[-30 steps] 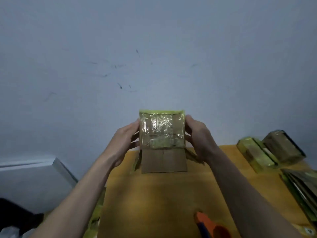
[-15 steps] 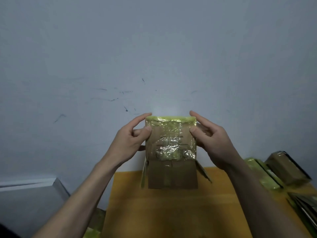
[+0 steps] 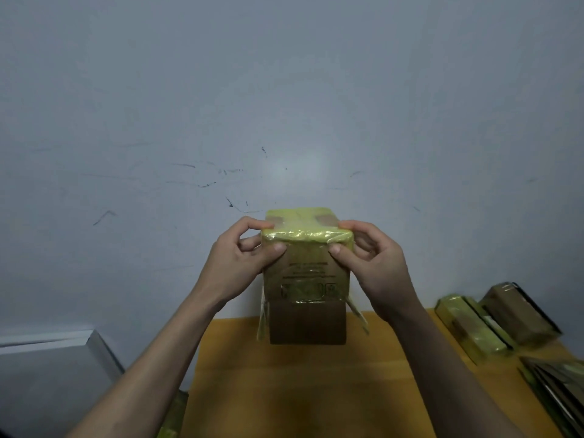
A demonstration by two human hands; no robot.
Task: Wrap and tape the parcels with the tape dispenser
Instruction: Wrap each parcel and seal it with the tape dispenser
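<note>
A brown cardboard parcel (image 3: 306,279) partly covered in yellow-green tape is held up in the air above the far end of the wooden table (image 3: 316,390). My left hand (image 3: 243,260) grips its upper left corner, thumb on the front face. My right hand (image 3: 373,263) grips the upper right corner the same way. The parcel's top face is tilted toward me and shows yellow tape with two bare brown patches. Loose tape strips hang down both sides. The lower part of the parcel is bare cardboard. No tape dispenser is in view.
Two taped parcels (image 3: 471,330) (image 3: 521,314) lie at the table's right side, with a stack of flat packets (image 3: 556,387) nearer the right edge. A grey wall (image 3: 284,105) stands close behind. A pale grey surface (image 3: 47,374) sits at the lower left.
Both hands lifted the parcel higher and tipped its top toward me, fingers shifting to the upper corners. The view rose, and the orange tool at the near table edge dropped out of sight.
</note>
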